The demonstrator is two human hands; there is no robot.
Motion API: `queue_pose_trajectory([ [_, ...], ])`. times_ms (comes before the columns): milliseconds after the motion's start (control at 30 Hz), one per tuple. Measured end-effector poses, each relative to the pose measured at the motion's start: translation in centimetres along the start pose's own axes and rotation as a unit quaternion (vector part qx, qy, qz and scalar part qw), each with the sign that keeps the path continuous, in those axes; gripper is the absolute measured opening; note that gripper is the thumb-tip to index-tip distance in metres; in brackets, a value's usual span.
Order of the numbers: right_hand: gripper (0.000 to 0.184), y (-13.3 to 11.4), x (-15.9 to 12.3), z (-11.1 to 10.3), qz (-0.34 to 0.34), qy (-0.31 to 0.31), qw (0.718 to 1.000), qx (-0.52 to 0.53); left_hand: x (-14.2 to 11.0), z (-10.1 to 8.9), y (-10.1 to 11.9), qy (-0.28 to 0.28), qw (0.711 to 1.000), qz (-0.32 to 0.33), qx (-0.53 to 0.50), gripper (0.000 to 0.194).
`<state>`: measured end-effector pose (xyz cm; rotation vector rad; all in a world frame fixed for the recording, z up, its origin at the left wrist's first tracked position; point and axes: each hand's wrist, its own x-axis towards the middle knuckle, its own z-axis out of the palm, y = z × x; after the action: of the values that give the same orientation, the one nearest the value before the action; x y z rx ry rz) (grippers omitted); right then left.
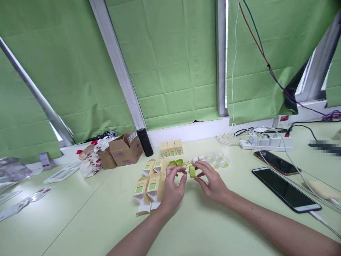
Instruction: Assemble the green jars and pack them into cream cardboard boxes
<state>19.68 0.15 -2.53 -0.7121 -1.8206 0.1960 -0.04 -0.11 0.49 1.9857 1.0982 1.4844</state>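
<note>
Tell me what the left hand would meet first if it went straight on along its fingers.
Most likely the small green case held in the right hand, just beyond the left hand's fingertips, though depth is uncertain.

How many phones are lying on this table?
2: a smaller phone just in front of the white power strip, and a white-edged phone nearer to the camera.

Left hand (172,187), fingers (176,169) curved, right hand (214,182) pinching
</note>
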Motion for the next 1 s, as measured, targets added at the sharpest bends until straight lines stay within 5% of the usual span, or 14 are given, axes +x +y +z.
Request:
queue_pose_trajectory([
  [233,0.055,-0.22,-0.10,0.14,-0.014,-0.012,1.000,-0.011,0.22,0.50,-0.44,-0.021,0.999,-0.047,0.002,0.018],
  [1000,0.052,0.04,-0.18,0.29,-0.033,-0.024,0.998,-0.042,0.43,0.60,-0.53,-0.045,0.998,-0.052,-0.007,0.021],
])
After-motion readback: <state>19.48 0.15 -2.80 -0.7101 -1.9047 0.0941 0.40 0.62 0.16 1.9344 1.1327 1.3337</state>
